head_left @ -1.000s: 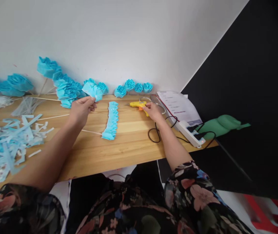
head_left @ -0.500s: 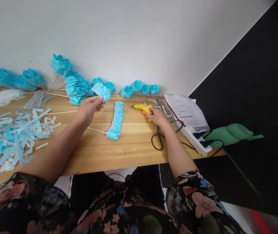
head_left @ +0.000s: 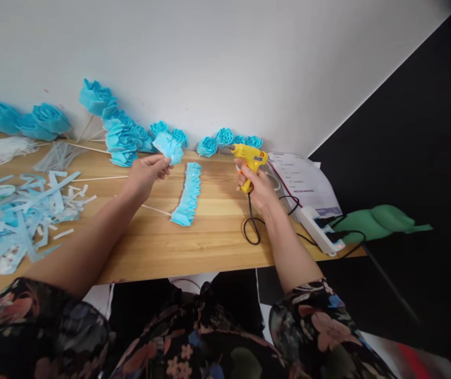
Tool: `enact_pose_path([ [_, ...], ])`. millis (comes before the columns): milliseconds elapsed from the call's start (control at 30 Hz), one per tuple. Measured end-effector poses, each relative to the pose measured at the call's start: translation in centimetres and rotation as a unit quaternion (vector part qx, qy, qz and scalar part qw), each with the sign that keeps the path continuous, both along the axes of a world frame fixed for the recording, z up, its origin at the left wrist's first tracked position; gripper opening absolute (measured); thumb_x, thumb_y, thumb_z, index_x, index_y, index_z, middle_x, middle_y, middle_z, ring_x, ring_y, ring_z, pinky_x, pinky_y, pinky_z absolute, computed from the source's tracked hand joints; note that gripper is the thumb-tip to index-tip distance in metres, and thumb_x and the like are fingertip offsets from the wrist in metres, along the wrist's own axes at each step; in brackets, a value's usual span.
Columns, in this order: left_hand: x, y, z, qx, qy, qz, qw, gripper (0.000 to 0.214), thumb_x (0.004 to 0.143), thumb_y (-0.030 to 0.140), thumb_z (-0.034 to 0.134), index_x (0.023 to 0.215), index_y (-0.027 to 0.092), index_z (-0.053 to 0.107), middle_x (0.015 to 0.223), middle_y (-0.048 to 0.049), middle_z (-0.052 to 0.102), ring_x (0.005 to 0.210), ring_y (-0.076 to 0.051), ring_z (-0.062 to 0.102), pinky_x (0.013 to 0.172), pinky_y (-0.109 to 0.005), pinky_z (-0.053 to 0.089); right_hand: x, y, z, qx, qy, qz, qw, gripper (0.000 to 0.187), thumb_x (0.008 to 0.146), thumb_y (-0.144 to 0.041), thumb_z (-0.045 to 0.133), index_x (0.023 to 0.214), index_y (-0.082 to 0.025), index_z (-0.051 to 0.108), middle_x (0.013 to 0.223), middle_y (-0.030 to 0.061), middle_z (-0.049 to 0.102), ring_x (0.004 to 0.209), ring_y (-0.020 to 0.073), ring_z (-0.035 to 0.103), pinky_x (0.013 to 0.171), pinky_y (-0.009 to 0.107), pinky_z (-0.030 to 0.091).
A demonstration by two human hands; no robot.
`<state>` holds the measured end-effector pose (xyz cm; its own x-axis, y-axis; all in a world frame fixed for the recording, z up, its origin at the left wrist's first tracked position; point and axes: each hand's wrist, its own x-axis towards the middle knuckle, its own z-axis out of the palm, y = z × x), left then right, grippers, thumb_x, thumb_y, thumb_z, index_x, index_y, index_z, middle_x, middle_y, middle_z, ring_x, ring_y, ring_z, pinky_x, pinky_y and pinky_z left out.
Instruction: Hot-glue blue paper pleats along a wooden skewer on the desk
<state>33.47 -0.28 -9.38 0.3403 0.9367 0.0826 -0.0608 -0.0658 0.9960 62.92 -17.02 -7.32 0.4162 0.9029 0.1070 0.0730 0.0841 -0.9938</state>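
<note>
My left hand [head_left: 150, 171] pinches a light blue crepe paper petal strip [head_left: 169, 147], raised above the table at its back. In my right hand [head_left: 257, 184] is a yellow glue gun [head_left: 250, 156], lifted off the tabletop with its nozzle pointing left. My fingers wrap its handle, and a black cord [head_left: 250, 231] hangs from the grip. Between my hands lies a second strip of blue pleated paper petals [head_left: 188, 195], with a thin wooden stick [head_left: 156, 210] at its lower left end.
Finished blue paper flowers [head_left: 120, 139] lean on the wall, some on sticks. Paper scraps [head_left: 20, 221] cover the table's left side. To the right are a printed sheet [head_left: 302, 179], a white power strip [head_left: 320, 231] with plugs, and a green object [head_left: 379, 223] past the table edge.
My right hand has picked the glue gun up off the table and tilted it, nozzle raised. My left hand keeps the petal strip in nearly the same place.
</note>
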Motion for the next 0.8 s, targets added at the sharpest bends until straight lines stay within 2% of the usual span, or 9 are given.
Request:
enact_pose_path([
  [67, 0.1, -0.1, 0.0, 0.000, 0.006, 0.000, 1.000, 0.028, 0.082, 0.044, 0.095, 0.078, 0.020, 0.082, 0.075, -0.0054, 0.075, 0.069, -0.018, 0.063, 0.067, -0.029, 0.051, -0.9, -0.4, 0.4, -0.018, 0.001, 0.011, 1.000, 0.052, 0.073, -0.066, 0.095, 0.102, -0.026, 0.079, 0.090, 0.0028, 0.076, 0.083, 0.0205, 0.073, 0.058, 0.027, 0.062],
  [167, 0.2, -0.5, -0.1, -0.001, 0.013, 0.000, 1.000, 0.025, 0.082, 0.042, 0.094, 0.077, 0.020, 0.082, 0.073, -0.0052, 0.074, 0.068, -0.018, 0.062, 0.066, -0.028, 0.051, -2.6, -0.6, 0.8, -0.022, -0.026, 0.039, 0.999, 0.046, 0.073, -0.060, 0.093, 0.103, -0.026, 0.082, 0.122, 0.0097, 0.088, 0.103, 0.0251, 0.081, 0.057, 0.026, 0.061],
  [233, 0.3, -0.7, -0.1, 0.000, 0.012, -0.002, 1.000, 0.024, 0.082, 0.041, 0.094, 0.078, 0.020, 0.083, 0.073, -0.0054, 0.075, 0.069, -0.018, 0.063, 0.066, -0.028, 0.052, -3.6, -0.5, 0.7, -0.020, -0.039, 0.053, 0.998, 0.041, 0.075, -0.056, 0.088, 0.101, -0.025, 0.083, 0.126, 0.0115, 0.090, 0.095, 0.0233, 0.082, 0.058, 0.026, 0.060],
  [367, 0.6, -1.1, -0.4, 0.002, 0.008, -0.002, 1.000, 0.022, 0.082, 0.039, 0.094, 0.078, 0.020, 0.084, 0.075, -0.0060, 0.077, 0.068, -0.018, 0.064, 0.064, -0.027, 0.051, -4.6, -0.1, 0.3, -0.023, -0.054, 0.058, 0.997, 0.033, 0.074, -0.051, 0.084, 0.094, -0.024, 0.082, 0.121, 0.0116, 0.092, 0.085, 0.0210, 0.081, 0.063, 0.028, 0.060],
  [567, 0.9, -1.6, -0.8, 0.009, 0.013, -0.008, 1.000, 0.025, 0.083, 0.044, 0.093, 0.080, 0.021, 0.085, 0.078, -0.0068, 0.079, 0.069, -0.019, 0.065, 0.065, -0.029, 0.052, -4.6, 0.1, -0.5, -0.055, -0.105, 0.052, 0.992, 0.023, 0.081, -0.045, 0.082, 0.089, -0.024, 0.080, 0.093, 0.0061, 0.086, 0.076, 0.0196, 0.074, 0.070, 0.031, 0.061],
  [800, 1.3, -2.8, -0.3, 0.024, -0.002, -0.046, 0.999, 0.042, 0.080, 0.059, 0.096, 0.078, 0.020, 0.080, 0.077, -0.0065, 0.076, 0.071, -0.018, 0.062, 0.068, -0.029, 0.052, -4.4, -0.1, -1.4, -0.038, -0.163, 0.036, 0.985, 0.046, 0.088, -0.069, 0.079, 0.084, -0.023, 0.076, 0.071, 0.0026, 0.072, 0.066, 0.0195, 0.065, 0.066, 0.033, 0.052],
])
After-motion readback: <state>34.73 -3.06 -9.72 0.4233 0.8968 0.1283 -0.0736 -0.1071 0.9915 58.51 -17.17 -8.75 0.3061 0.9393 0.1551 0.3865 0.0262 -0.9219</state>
